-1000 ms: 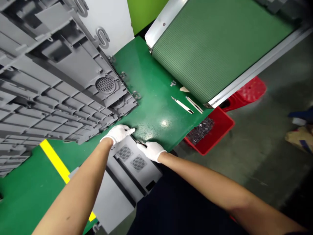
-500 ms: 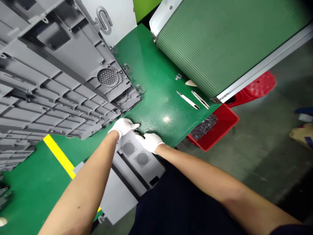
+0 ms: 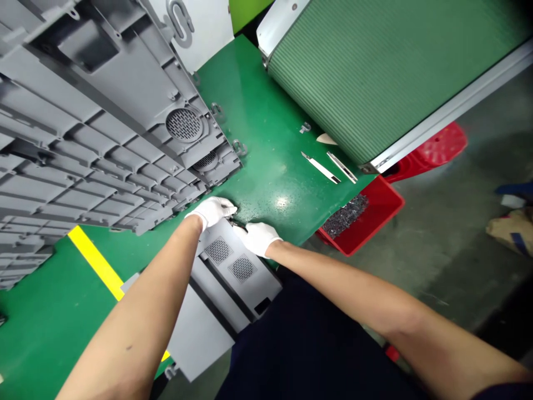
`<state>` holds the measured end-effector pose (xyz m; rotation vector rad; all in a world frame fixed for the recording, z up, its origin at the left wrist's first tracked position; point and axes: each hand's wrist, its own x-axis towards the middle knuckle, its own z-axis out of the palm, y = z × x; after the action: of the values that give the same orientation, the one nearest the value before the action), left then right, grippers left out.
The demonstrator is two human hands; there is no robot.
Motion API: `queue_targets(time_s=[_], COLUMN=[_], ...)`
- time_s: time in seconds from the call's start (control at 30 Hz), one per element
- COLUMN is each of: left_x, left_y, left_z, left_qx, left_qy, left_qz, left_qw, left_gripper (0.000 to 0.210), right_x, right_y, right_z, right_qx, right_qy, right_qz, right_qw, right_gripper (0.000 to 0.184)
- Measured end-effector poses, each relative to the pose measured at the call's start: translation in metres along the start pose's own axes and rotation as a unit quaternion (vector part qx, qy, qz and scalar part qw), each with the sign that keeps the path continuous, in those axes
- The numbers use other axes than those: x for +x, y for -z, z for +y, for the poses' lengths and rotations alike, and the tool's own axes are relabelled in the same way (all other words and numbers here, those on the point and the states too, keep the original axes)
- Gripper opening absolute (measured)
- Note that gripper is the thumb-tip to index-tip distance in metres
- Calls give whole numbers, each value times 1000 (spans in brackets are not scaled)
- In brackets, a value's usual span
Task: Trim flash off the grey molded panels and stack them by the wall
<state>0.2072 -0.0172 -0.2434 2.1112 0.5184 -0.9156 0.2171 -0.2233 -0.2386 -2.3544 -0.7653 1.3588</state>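
Observation:
A grey plastic panel (image 3: pixel 250 278) with two square grille patches lies in front of my body on the green table. My left hand (image 3: pixel 212 211), in a white glove, is closed at the panel's far edge, thumb and fingers drawn together there. My right hand (image 3: pixel 260 239), also gloved in white, is closed around a small dark tool (image 3: pixel 239 225) at the same edge, close to my left fingertips. Most of the tool is hidden by the glove, so its kind is unclear. Small dark specks lie on the table beyond both hands.
Large ribbed grey plastic housings (image 3: pixel 125 128) stand at the left. A craft knife (image 3: pixel 321 168) and tweezers (image 3: pixel 342 168) lie near a green conveyor belt (image 3: pixel 387 72). A red bin (image 3: pixel 375 222) holding dark scraps sits below the table's right edge. Yellow tape (image 3: pixel 95 264) crosses the table.
My left fingers have curled in, the pointing finger now drawn back toward the panel's edge. My right hand has shifted only slightly, and the panel stays in place.

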Motion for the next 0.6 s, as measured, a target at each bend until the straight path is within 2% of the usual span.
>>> queue_targets(time_s=[0.17,0.33,0.47,0.6], left_x=[-5,-8,0,1], left_y=[6,8,5,3], left_z=[4,13,5,-6], left_qx=[3,28,7,-56], left_qy=[5,25,37,12], left_qz=[3,3,36,61], left_qw=[1000,999,999,996], left_gripper=[53,45,36,37], right_x=[-2,2,10,10], right_y=[-6,-3,6,13], right_z=[-10,-10,1,11], right_qx=[14,-10,-45,-33], right_qy=[-10,8,24,11], right_qz=[17,19,9,15], right_qw=[1000,1000,999,999], right_gripper=[78,82,85,86])
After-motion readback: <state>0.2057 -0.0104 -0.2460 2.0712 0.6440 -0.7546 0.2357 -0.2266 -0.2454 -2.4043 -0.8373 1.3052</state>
